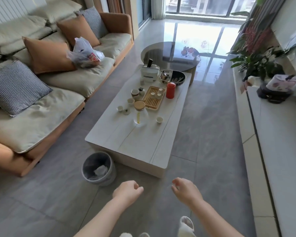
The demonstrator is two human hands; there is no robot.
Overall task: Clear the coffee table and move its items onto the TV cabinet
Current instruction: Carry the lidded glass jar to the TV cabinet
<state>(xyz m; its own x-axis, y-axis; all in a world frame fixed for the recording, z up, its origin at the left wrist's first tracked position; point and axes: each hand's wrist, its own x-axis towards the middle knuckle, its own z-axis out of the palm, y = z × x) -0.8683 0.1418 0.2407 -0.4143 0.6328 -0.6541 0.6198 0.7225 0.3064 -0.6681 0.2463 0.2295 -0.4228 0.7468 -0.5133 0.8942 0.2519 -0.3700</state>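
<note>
The white coffee table (137, 147) stretches away in front of me. On it stand a glass pitcher with a wooden lid (140, 112), a bamboo tea tray (153, 98) with small cups, a red canister (170, 90), several loose cups such as one near the right edge (159, 119), a white box (149, 73) and a dark bowl (175, 77). The long white TV cabinet (280, 137) runs along the right. My left hand (127, 190) and my right hand (186, 189) hang over the floor short of the table's near end, fingers loosely curled, holding nothing.
A grey waste bin (98, 168) stands on the floor at the table's near left corner. A sofa (41, 100) with cushions and a plastic bag lines the left. A round dark table (171, 54) sits beyond. Potted plants (256, 60) and a tissue box (280, 84) occupy the cabinet's far end.
</note>
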